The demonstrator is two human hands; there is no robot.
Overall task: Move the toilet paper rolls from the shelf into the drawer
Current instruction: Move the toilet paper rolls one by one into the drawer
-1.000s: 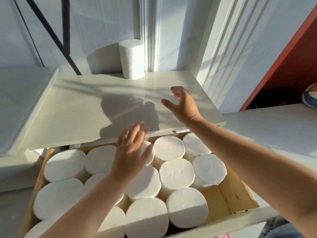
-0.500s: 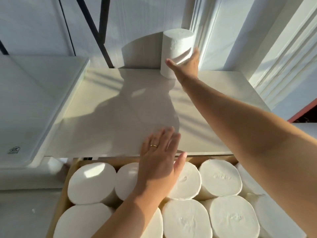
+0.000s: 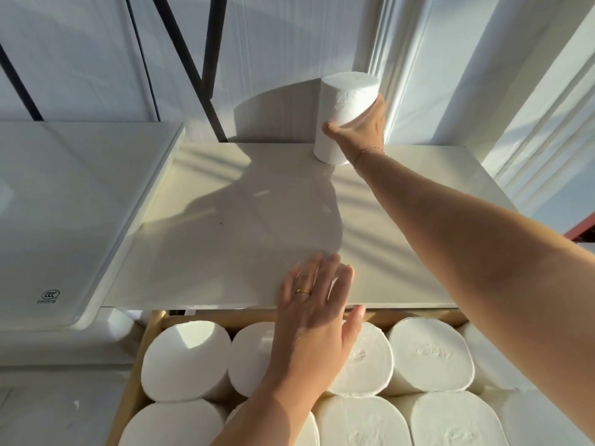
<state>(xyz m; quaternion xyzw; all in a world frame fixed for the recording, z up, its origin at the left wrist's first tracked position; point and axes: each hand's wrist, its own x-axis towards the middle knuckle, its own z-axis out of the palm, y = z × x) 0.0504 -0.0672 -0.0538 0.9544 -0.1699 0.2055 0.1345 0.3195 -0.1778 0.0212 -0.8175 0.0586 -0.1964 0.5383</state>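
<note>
One white toilet paper roll [image 3: 346,101] stands upright at the back of the pale shelf [image 3: 225,226], against the wall. My right hand [image 3: 359,128] is wrapped around its lower right side, thumb in front and fingers behind. My left hand [image 3: 317,304] lies flat with fingers spread on the shelf's front edge, holding nothing. Below the shelf, the open wooden drawer [image 3: 154,326] is packed with several upright white rolls [image 3: 186,358].
A white glossy lid or panel [image 3: 64,201] sits left of the shelf, slightly higher. Black metal bars [image 3: 209,59] cross the white wall behind. White moulding runs up the right side, with a red edge [image 3: 584,225] at far right.
My right hand reached from mid-shelf to the back and closed around the roll. My left hand moved from over the drawer rolls up onto the shelf's front edge. The view came closer.
</note>
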